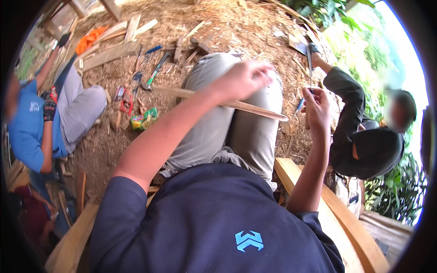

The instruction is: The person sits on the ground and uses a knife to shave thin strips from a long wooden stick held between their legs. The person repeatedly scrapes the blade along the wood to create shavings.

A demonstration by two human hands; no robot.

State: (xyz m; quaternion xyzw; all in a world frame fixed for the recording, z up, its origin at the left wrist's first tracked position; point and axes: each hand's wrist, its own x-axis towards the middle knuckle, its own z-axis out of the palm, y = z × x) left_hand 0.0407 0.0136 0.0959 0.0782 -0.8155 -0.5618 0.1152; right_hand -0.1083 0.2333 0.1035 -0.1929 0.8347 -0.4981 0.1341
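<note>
A slim, pale wooden stick [255,108] lies across my thighs, its rounded end toward the right. My left hand [246,79] is over my knees beyond the stick, slightly blurred, fingers loosely apart and holding nothing I can see. To the right of my knees, my right hand [318,102] is raised with its fingers closed. A thin dark blade-like strip [309,66] runs up from its fingertips toward a co-worker's foot; whether I hold it cannot be made out. Beside that hand, a blue-handled tool [299,105] shows near the ground.
A green-handled hammer [157,70], a red tool [126,103] and a bright green packet [144,118] lie on chip-strewn ground at left. Planks [109,57] lie farther back. Co-workers sit left, in a blue shirt [34,123], and right, in dark clothes [364,145]. Wooden beams [341,214] flank me.
</note>
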